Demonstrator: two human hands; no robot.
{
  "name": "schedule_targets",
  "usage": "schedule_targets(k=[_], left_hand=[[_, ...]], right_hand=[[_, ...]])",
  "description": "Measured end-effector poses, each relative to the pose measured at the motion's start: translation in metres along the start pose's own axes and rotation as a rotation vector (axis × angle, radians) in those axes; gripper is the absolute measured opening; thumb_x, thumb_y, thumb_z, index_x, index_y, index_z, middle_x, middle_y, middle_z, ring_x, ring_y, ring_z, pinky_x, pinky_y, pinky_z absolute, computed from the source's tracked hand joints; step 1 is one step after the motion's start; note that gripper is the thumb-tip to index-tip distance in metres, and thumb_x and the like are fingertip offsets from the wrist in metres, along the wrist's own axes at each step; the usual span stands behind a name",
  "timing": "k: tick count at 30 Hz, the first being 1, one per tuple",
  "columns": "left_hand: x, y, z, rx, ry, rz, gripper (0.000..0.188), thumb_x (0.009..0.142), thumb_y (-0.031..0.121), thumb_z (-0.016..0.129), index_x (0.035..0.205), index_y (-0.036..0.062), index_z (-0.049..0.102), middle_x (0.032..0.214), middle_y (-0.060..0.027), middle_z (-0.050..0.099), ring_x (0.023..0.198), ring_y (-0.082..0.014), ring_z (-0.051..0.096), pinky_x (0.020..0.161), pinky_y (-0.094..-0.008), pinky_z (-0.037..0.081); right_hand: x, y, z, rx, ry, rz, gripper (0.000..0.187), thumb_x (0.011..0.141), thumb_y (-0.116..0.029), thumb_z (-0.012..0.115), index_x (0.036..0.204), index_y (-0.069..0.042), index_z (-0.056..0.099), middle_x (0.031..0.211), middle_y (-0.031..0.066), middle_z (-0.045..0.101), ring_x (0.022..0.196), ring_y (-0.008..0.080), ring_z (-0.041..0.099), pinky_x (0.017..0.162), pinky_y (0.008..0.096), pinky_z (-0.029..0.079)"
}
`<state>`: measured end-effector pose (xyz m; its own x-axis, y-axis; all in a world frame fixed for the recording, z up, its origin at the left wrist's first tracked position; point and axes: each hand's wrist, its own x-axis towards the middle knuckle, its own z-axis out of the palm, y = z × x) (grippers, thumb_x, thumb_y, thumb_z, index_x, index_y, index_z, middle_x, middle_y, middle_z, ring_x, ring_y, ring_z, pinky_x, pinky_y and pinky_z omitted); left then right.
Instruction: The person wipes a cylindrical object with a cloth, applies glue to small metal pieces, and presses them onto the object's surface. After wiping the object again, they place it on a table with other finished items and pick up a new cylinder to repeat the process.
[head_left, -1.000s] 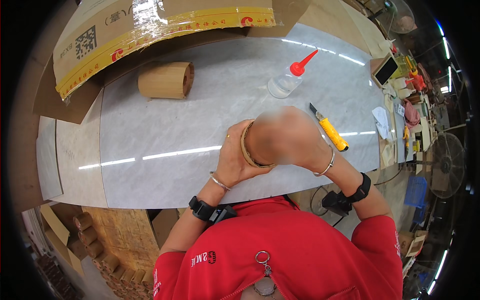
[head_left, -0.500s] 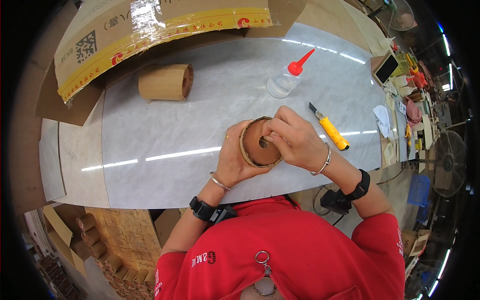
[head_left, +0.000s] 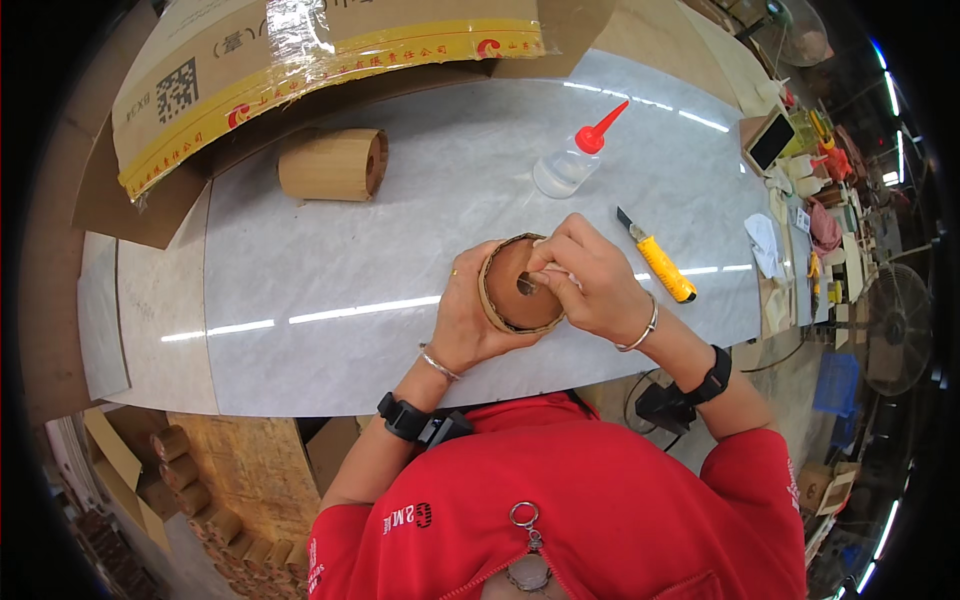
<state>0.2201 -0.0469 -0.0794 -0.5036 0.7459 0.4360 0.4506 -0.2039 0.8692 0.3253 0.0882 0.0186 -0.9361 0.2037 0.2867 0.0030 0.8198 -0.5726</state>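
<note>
Here's the brown cylinder (head_left: 507, 272), right between the two hands above the near part of the grey worktop (head_left: 350, 245)! It sits to the right of the left hand (head_left: 467, 312) and to the left of the right hand (head_left: 598, 285). Its holed end faces up at the wearer, so the long axis runs from that face down toward the worktop; whether the base touches down, I can't tell.

The left hand is curved firmly round the side, a full grip. The right hand is the nearer one to the central hole, fingers drawn in, thumb close to forefinger right at its edge (whether anything is pinched there, I can't make out).

Now the count! One cylinder in hand, one second cylinder (head_left: 322, 166) lying on its side farther off to the left, holed end facing right. One clear bottle (head_left: 562, 172) with a red nozzle, one yellow knife (head_left: 667, 268) just beyond the right hand, one big cardboard box (head_left: 340, 35). Down at lower left, stacked rolls (head_left: 178, 472), too many and too small to count!
</note>
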Motion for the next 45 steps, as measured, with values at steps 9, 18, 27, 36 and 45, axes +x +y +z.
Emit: schedule_targets(k=[9, 18, 27, 36, 45], left_hand=[[0.0, -0.002, -0.001, -0.018, -0.017, -0.016, 0.091, 0.055, 0.029, 0.089, 0.129, 0.0046, 0.044, 0.123, -0.0131, 0.05, 0.113, -0.0308, 0.051, 0.095, -0.0397, 0.043], [0.001, 0.001, -0.001, 0.024, -0.011, 0.011, 0.09, 0.055, 0.029, 0.089, 0.129, 0.0048, 0.045, 0.123, -0.0133, 0.051, 0.113, -0.0314, 0.051, 0.095, -0.04, 0.042], [-0.001, 0.0, 0.0, -0.03, 0.0, -0.017, 0.091, 0.054, 0.027, 0.09, 0.13, 0.0048, 0.044, 0.123, -0.0129, 0.051, 0.114, -0.0314, 0.051, 0.095, -0.0397, 0.043], [0.0, 0.0, -0.004, 0.084, -0.054, 0.012, 0.1, 0.054, 0.029, 0.092, 0.133, 0.0043, 0.036, 0.126, -0.0147, 0.051, 0.115, -0.0281, 0.053, 0.097, -0.0389, 0.044], [-0.001, -0.001, -0.001, 0.078, -0.05, -0.004, 0.099, 0.055, 0.031, 0.092, 0.132, 0.0043, 0.036, 0.127, -0.0149, 0.051, 0.116, -0.0285, 0.052, 0.098, -0.0391, 0.043]], right_hand=[[0.004, -0.003, -0.002, -0.046, -0.003, -0.008, 0.015, 0.076, -0.003, 0.064, 0.089, -0.007, 0.058, 0.082, 0.0092, 0.048, 0.073, 0.0247, 0.055, 0.061, 0.0327, 0.047], [0.005, 0.0, 0.002, -0.086, 0.021, -0.073, 0.012, 0.076, -0.001, 0.063, 0.084, -0.006, 0.056, 0.08, 0.0099, 0.046, 0.07, 0.0255, 0.052, 0.059, 0.0335, 0.045], [-0.004, 0.002, 0.002, 0.024, 0.052, -0.01, 0.012, 0.078, -0.002, 0.062, 0.088, -0.006, 0.058, 0.082, 0.0096, 0.049, 0.071, 0.0249, 0.054, 0.061, 0.033, 0.047], [0.004, -0.003, -0.003, -0.061, 0.015, -0.021, 0.013, 0.078, -0.004, 0.064, 0.089, -0.008, 0.059, 0.082, 0.0085, 0.049, 0.07, 0.0248, 0.055, 0.06, 0.0334, 0.047], [0.005, -0.001, -0.001, -0.139, 0.008, -0.087, 0.011, 0.077, -0.001, 0.061, 0.084, -0.007, 0.056, 0.079, 0.0086, 0.047, 0.067, 0.0252, 0.053, 0.055, 0.0325, 0.043]])
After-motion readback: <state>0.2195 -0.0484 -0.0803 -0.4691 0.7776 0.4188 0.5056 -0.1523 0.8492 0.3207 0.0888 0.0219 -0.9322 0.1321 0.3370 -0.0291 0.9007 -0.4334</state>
